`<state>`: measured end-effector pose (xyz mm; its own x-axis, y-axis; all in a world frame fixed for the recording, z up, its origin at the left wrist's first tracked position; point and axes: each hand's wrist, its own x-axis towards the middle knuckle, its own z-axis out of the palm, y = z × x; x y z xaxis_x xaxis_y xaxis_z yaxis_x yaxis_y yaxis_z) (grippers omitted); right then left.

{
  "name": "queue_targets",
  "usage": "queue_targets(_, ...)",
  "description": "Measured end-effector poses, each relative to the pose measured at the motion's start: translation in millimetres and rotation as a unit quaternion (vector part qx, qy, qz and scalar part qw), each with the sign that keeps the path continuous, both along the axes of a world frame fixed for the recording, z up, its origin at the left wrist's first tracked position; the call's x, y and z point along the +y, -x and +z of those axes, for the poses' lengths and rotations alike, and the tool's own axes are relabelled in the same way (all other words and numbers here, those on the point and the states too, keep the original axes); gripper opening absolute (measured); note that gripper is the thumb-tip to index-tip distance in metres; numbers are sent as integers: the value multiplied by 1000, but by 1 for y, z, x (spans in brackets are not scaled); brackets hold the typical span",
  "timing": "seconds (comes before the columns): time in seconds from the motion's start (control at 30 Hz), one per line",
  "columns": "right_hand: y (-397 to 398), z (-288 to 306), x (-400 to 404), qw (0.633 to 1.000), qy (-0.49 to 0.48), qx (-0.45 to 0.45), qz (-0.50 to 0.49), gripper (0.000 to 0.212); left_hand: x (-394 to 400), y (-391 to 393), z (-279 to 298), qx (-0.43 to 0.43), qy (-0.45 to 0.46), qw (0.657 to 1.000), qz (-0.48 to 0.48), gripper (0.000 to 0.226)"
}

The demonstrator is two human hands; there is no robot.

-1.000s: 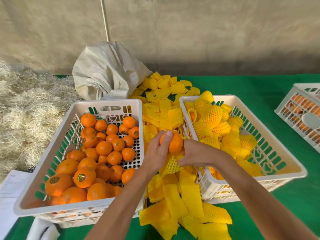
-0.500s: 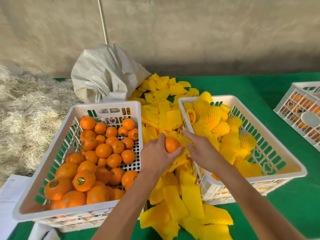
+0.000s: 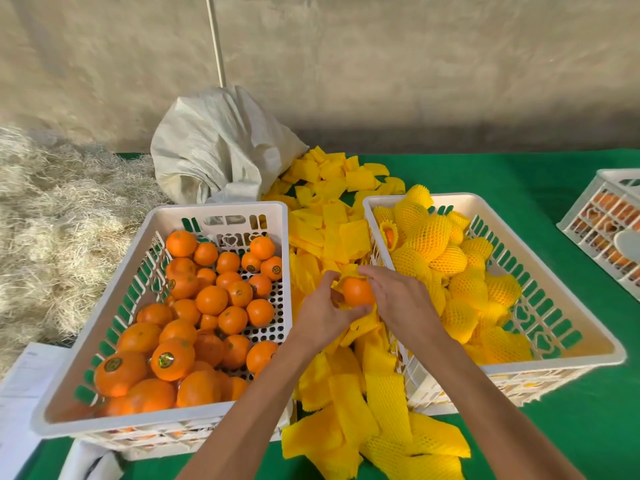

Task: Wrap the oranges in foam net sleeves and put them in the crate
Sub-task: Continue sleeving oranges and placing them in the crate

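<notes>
- At the centre of the frame the left hand (image 3: 320, 311) cups a bare orange (image 3: 358, 292) from the left and below, fingers curled round it; the right hand (image 3: 398, 299) closes on the fruit's right side, its fingertips pinching yellow foam at the top.
- The orange sits over the strip of loose foam net sleeves (image 3: 349, 403) between the two white crates, part-nested in yellow netting (image 3: 360, 325) that shows under and behind it.
- The fruit looks firm, round and smooth, likely to roll or slip; best cradled by the palm, not pinched.
- The sleeve looks light, soft and stretchy, and probably tears if yanked; hold it at its open rim and spread it over the fruit.
- Bare fruit fills the left crate (image 3: 221, 211); wrapped fruit fills the right crate (image 3: 540, 360).
- Hidden: how far the netting reaches under the orange, and which sleeve the right fingertips hold.
- A third crate (image 3: 602, 233) is cut off at the right edge; its contents are unclear.
</notes>
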<state>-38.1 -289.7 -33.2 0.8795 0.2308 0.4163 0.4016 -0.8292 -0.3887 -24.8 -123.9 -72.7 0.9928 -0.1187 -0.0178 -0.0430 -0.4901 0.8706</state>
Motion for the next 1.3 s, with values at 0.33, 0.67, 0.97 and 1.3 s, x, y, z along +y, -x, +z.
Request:
queue_targets(0.33, 3, -8, -2, 990, -141, 13, 21, 30, 2, -2, -1, 68, 118, 990, 29, 80)
queue_targets(0.67, 4, -22, 5, 991, -95, 85, -52, 37, 4, -3, 1, 23, 151, 987, 53, 85)
queue_targets(0.97, 33, -33, 20, 997, -81, 1, -11, 42, 1, -2, -4, -76, 86, 986, 118, 69)
queue_targets(1.3, 26, -27, 19, 912, -394, 88, -77, 61, -15, 4, 29, -21, 129, 991, -11, 91)
